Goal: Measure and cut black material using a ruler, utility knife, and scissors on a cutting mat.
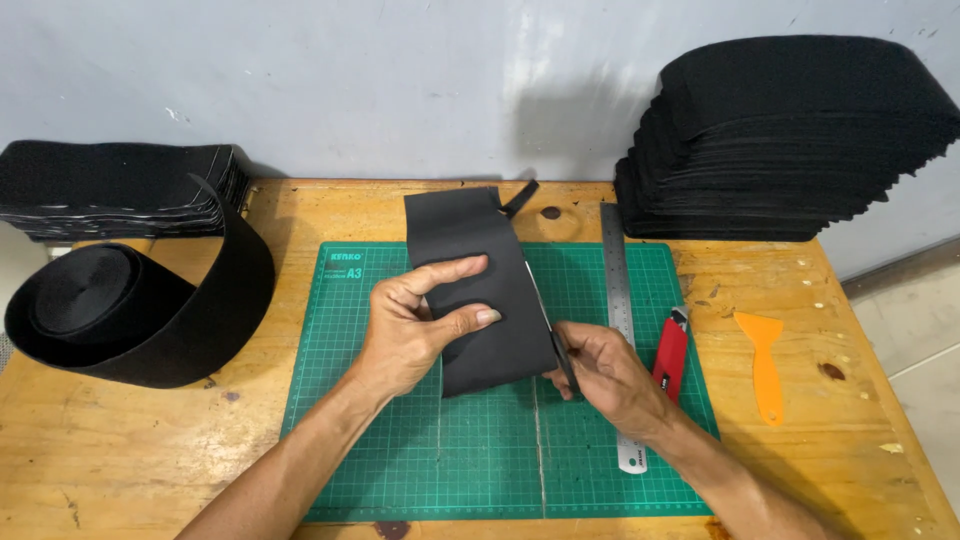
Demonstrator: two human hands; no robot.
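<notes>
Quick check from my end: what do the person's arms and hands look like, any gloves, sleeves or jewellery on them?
Both arms are bare as far as the picture shows them: no sleeves reach into view. The left hand and right hand are ungloved. No rings, watch or wristbands show on the sides facing the camera. The fingernails are short and plain.

- A small cutting workshop is shown, set against a bare grey wall.
- A worn wooden tabletop (150, 440), marked with stains and scuffs, is seen under the grip.
- A green gridded cutting mat (420, 460) is laid directly beneath the grip.
- A steel ruler (617, 290), a red utility knife (671, 352) and an orange scraper (764, 360) are placed just right of the grip.
- Stacks of cut black pieces (790, 140) are piled behind the grip, and a roll of black band (120, 310) is set to its left.
</notes>
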